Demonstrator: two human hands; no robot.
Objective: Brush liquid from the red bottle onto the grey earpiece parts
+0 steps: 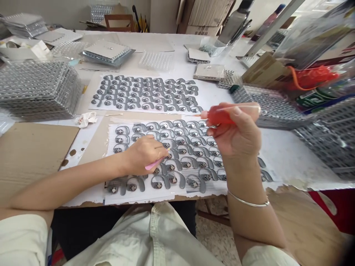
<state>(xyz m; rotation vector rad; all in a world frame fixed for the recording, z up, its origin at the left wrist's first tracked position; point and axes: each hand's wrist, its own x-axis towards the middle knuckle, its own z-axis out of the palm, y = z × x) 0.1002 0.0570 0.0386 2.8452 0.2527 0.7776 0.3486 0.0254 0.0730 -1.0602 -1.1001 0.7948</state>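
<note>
My right hand (241, 135) is raised above the near sheet, its fingers wrapped round a squeeze bottle (220, 115) of red liquid. The bottle lies almost level, with its thin nozzle pointing left. Lower down, over the middle of the near sheet, my left hand (146, 153) is closed on a slim pink stick (153, 164); its fingers hide most of it. Under both hands, rows of grey curved pieces (181, 179) with round metal settings lie on a white ridged sheet (111, 129). A second group of similar pieces (145, 92) lies farther back.
A tall stack of studded trays (36, 88) stands at left, behind a cardboard sheet (36, 147). Crumpled tissue (86, 120) lies nearby. More trays (327, 133), a cardboard box (264, 70) and a red plastic bag (313, 77) crowd the right side.
</note>
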